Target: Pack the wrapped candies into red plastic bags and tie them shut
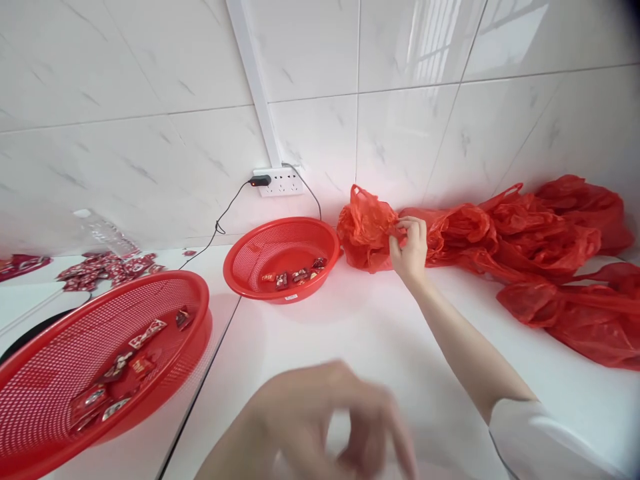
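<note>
My right hand (413, 250) reaches to the wall side of the white table. Its thumb and fingers pinch the edge of a crumpled red plastic bag (367, 223). My left hand (330, 420) is close to the camera at the bottom middle, blurred by motion. Its fingers are loosely bent and apart, and I see nothing in them. Left of the bag stands a round red plastic basket (280, 230) with a few wrapped sweets (300, 275) at its bottom.
A larger red basket (165, 290) with several wrapped sweets stands at the left. Behind it lie a pile of small red packets (105, 268) and a clear plastic bottle (107, 233). More red bags (540, 233) lie at the right. A cable (217, 227) runs from the wall socket (283, 181).
</note>
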Action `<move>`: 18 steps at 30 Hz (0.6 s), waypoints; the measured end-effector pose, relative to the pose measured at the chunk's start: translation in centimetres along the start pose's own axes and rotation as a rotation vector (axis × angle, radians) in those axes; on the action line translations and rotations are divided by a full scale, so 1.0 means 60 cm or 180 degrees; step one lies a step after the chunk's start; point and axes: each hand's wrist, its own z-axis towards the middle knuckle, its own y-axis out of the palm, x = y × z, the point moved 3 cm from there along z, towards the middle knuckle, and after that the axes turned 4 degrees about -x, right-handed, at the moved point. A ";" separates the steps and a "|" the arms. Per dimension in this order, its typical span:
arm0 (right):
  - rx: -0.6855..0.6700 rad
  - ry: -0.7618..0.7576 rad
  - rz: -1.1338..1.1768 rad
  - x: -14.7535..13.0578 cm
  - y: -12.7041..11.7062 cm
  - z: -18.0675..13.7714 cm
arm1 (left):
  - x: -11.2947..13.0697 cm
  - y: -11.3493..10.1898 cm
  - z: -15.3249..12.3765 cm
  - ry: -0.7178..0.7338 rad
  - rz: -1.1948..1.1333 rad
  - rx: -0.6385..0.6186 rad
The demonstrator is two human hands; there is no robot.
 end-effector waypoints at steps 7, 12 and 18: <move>-0.0785 -0.1176 0.1745 -0.031 0.014 -0.180 | -0.163 -0.093 0.025 -0.0293 -0.0911 0.3400; -0.2226 -0.0494 0.2835 -0.034 0.054 -0.296 | -0.226 -0.078 0.016 -0.0306 -0.0942 0.3451; -0.1568 0.1472 0.3840 -0.018 0.058 -0.324 | -0.220 -0.052 0.024 -0.0026 0.0347 0.2670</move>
